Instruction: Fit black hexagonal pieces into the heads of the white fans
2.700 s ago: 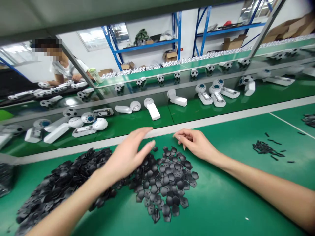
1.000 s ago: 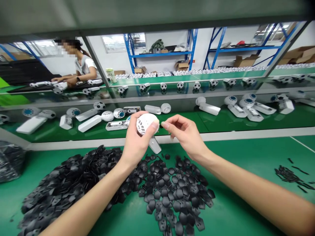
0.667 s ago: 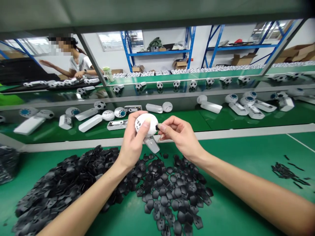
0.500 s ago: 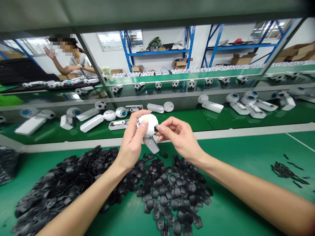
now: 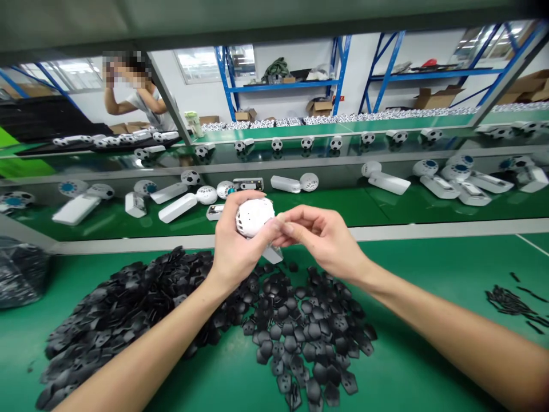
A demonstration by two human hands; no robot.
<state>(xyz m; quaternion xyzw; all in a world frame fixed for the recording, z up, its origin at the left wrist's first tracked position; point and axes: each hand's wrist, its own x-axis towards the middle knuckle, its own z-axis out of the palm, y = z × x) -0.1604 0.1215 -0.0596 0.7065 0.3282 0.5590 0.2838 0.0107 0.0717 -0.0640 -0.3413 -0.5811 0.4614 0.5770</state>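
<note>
A white ball-headed device (image 5: pixel 254 216) with vent slots and a pale handle hanging below is held by my left hand (image 5: pixel 235 246), its fingers wrapped round the head. At the right side of the ball, my right hand (image 5: pixel 323 237) has thumb and forefinger pinched together, meeting my left thumb. What lies between those fingertips is hidden. Below my hands is a spread of black pentagon pieces (image 5: pixel 309 332), and a larger heap of black pieces (image 5: pixel 124 320) lies to the left.
White devices (image 5: pixel 388 182) lie along the green shelf behind my hands. Ball-headed units (image 5: pixel 307 143) stand on the upper ledge. Thin black strips (image 5: pixel 508 300) are at the right, a dark plastic bag (image 5: pixel 21 272) at the left. A person (image 5: pixel 150 103) is at the back left.
The ball has turned in my left hand, and my left thumb has moved right to its edge. The black piece at my right fingertips is now hidden. The person behind has raised both hands.
</note>
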